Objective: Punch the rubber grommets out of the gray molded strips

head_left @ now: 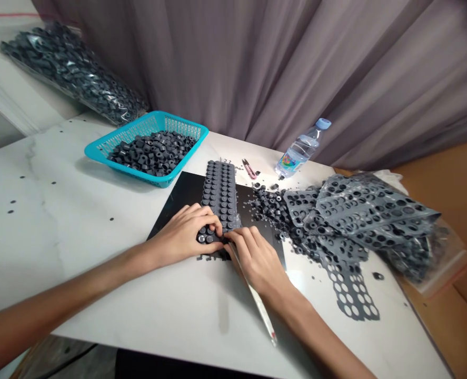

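Note:
A dark grey moulded rubber sheet (220,192) with rows of raised round caps lies lengthwise on a black mat (186,192). My left hand (186,229) is curled over the sheet's near part, thumb and index finger closed about a few caps. Beside it, my right hand (257,258) grips a slim white stick (261,310) with a reddish rear end. The stick's front end is at the sheet, close to my left fingertips; its tip is hidden by the fingers.
A turquoise basket (166,181) of small black rubber rings stands back left, before a clear bag (71,68) of similar pieces. Pink-handled snips (249,169) and a water bottle (299,151) are behind the mat. Loose rings (275,208) and punched-out sheets (375,210) are heaped right.

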